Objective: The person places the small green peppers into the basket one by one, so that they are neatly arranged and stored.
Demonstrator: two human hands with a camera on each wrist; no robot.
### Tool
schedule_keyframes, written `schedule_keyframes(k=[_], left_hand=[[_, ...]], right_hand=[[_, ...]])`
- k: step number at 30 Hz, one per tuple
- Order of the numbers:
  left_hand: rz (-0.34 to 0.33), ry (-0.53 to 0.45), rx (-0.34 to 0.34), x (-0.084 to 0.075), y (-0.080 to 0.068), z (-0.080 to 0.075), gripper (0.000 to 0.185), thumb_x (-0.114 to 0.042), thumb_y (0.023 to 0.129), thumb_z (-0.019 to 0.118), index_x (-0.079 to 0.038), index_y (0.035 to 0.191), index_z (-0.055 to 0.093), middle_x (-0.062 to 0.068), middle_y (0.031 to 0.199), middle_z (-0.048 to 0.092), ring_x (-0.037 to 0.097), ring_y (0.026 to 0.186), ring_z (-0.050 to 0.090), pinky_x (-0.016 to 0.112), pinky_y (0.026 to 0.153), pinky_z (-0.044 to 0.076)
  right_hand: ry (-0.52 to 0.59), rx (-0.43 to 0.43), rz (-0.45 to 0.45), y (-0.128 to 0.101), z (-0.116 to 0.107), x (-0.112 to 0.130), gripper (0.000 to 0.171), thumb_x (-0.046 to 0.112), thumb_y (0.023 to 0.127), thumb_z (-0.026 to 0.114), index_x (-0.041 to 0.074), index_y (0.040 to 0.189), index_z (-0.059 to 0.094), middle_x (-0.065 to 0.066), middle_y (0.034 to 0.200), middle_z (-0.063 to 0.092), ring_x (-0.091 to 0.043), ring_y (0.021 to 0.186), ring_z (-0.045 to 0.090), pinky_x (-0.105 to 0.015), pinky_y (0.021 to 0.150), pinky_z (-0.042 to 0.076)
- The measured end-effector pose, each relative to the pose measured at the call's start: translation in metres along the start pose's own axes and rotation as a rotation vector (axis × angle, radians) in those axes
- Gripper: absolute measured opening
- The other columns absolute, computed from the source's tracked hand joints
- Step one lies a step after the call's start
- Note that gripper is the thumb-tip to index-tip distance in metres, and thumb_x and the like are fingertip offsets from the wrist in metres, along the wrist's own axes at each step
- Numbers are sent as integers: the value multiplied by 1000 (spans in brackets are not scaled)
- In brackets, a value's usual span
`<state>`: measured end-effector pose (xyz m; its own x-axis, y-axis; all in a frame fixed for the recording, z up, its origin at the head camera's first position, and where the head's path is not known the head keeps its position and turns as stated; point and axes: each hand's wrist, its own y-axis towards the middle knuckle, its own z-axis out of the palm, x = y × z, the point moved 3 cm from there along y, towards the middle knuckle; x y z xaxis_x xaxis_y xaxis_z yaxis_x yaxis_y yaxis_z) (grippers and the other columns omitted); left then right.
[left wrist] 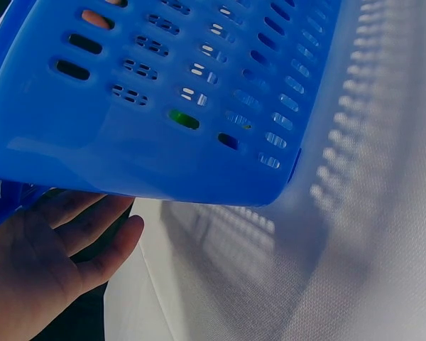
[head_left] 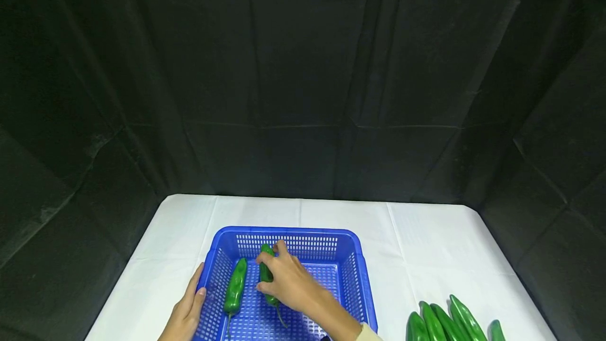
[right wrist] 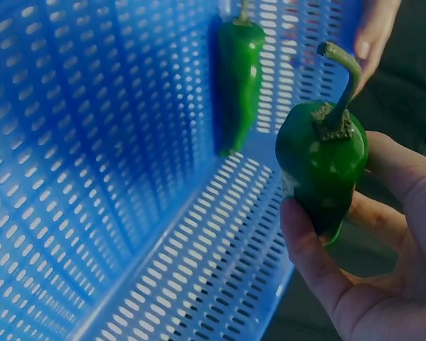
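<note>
My right hand (head_left: 293, 280) pinches a long green chili pepper (right wrist: 321, 167) between thumb and fingers inside the blue plastic basket (head_left: 291, 230). The pepper's curved stem points toward the right wrist camera. Another green pepper (head_left: 235, 288) lies lengthwise on the perforated basket floor, left of the held one, its stem toward the near side. Against the basket's left side rests my left hand (head_left: 183, 313), its fingers fairly straight at the outer rim. In the left wrist view, the fingers (left wrist: 103, 227) are partly hidden by the basket's wall.
Several green peppers (head_left: 445, 322) lie together on the white tabletop (head_left: 426, 241), right of the basket and partly cut off by the frame's lower edge. Black cloth (head_left: 303, 93) hangs behind and on both sides of the table.
</note>
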<state>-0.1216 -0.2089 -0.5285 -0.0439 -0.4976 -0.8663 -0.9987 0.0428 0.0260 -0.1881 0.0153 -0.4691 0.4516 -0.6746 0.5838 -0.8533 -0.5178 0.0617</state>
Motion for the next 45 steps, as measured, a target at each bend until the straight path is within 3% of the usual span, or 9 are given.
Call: schedule_keyframes(k=[7, 19, 28, 35, 45], left_hand=[[-12, -3, 5, 1, 0, -1, 52, -17, 110, 25, -1, 158, 12, 37, 153, 25, 54, 124, 48, 70, 97, 38], [19, -3, -9, 1, -2, -2, 51, -15, 110, 26, 1, 157, 13, 38, 153, 25, 56, 126, 45, 71, 98, 36], [9, -16, -2, -2, -2, -3, 52, -17, 110, 26, 0, 158, 13, 37, 153, 24, 54, 124, 47, 70, 95, 40], [0, -17, 0, -2, -3, -2, 52, -16, 110, 27, 0, 158, 13, 38, 153, 24, 53, 121, 50, 68, 91, 44], [9, -35, -4, -1, -3, -2, 52, -17, 111, 27, -1, 158, 13, 39, 152, 25, 53, 120, 50, 66, 89, 47]], right_hand=[[-22, 19, -16, 7, 12, 1, 43, 22, 80, 86, 13, 118, 69, -21, 124, 49, -18, 76, 63, -14, 50, 48], [-54, 37, -6, 17, 39, 0, 45, 22, 78, 87, 11, 118, 68, -15, 113, 50, -12, 68, 59, -12, 47, 44], [12, 7, -6, 22, 51, -5, 47, 21, 75, 89, 7, 115, 69, -11, 104, 50, -10, 66, 55, -11, 50, 45], [3, 10, 42, 23, 58, -6, 49, 22, 74, 90, 9, 115, 68, -13, 106, 48, -13, 65, 57, -15, 49, 46], [73, 15, 58, 23, 64, -13, 52, 23, 72, 91, 6, 115, 67, -13, 105, 46, -13, 67, 56, -17, 52, 47]])
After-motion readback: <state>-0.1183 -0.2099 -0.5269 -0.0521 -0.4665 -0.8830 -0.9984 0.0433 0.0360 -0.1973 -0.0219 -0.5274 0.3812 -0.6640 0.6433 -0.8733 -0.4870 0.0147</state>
